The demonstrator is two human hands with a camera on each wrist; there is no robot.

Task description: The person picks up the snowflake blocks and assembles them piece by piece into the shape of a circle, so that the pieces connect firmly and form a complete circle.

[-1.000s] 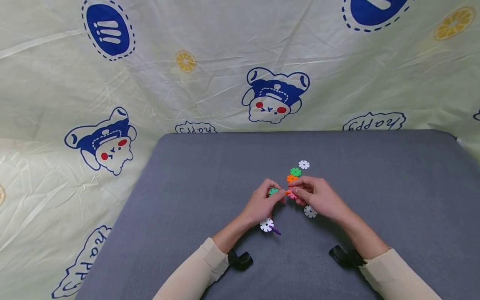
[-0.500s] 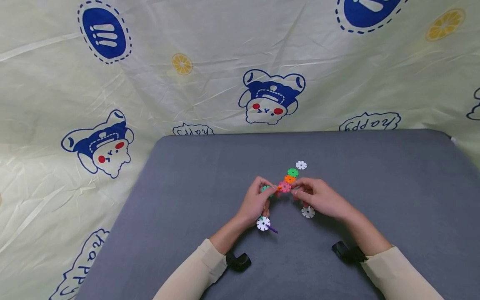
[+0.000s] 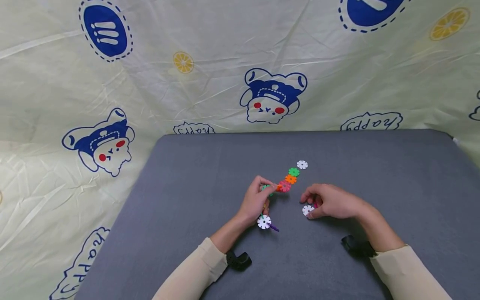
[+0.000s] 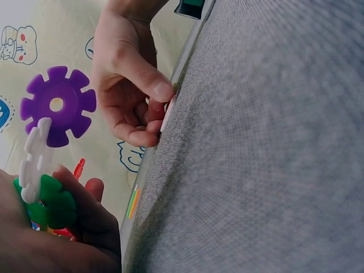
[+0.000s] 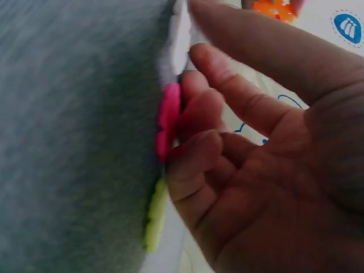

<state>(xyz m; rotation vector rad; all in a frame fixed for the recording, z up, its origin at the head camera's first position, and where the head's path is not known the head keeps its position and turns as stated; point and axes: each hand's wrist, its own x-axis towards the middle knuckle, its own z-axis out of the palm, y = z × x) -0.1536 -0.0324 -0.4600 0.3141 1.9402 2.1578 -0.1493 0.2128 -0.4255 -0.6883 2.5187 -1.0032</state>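
Note:
In the head view, my left hand [image 3: 256,201] pinches a linked assembly of notched plastic snowflake discs. From it stick out a green disc [image 4: 54,206], a white disc [image 3: 264,222] and a purple disc [image 4: 58,106]. At my left fingertips an orange piece meets a pink disc [image 3: 284,186]. To the right, my right hand [image 3: 337,202] hovers low at the table, thumb and forefinger spread about a loose white disc [image 3: 308,210]. Under its curled other fingers, a magenta disc [image 5: 169,122] and a yellow-green disc [image 5: 155,215] lie flat.
Beyond my hands, an orange disc [image 3: 291,179], a green disc [image 3: 294,172] and a white disc [image 3: 302,164] lie in a slanting row on the grey table [image 3: 210,166]. A printed sheet [image 3: 217,91] hangs behind the far edge. Both wrists wear black mounts.
My right hand has let go of the pink disc, which now stays by the left hand's piece. It has moved right and down to the loose white disc. The left hand shifted slightly left.

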